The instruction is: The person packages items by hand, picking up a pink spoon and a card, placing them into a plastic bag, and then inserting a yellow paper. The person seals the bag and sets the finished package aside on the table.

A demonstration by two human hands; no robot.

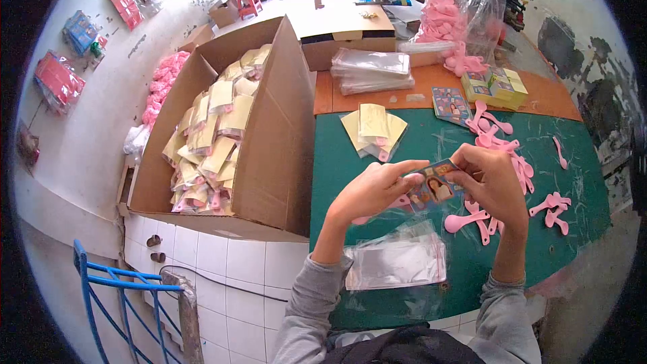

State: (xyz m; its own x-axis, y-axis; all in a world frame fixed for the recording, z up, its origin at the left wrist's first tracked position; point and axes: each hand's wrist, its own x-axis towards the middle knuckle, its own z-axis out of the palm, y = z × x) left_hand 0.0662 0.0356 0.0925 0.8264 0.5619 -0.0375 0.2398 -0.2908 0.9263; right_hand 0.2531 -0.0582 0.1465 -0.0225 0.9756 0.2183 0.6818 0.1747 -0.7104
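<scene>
Above the green table top (485, 276), a colourful printed card (438, 187) is pinched between my two hands. My left hand (379, 189) has thumb and forefinger at the card's left edge. On its upper right corner are the fingers of my right hand (495, 178). Pink plastic pieces (401, 201) show beneath my left hand. A stack of clear plastic bags (397, 263) lies close in front of me. Pink plastic spoons (465, 221) are scattered under and beside my right hand, with more spoons (556, 209) farther right.
Packed bags with yellow cards (374, 128) lie behind my left hand. A large cardboard box (276, 155) of similar packets stands left of the table. Card stacks (499, 87), more clear bags (371, 67) and a sack of pink pieces (448, 23) are at the back.
</scene>
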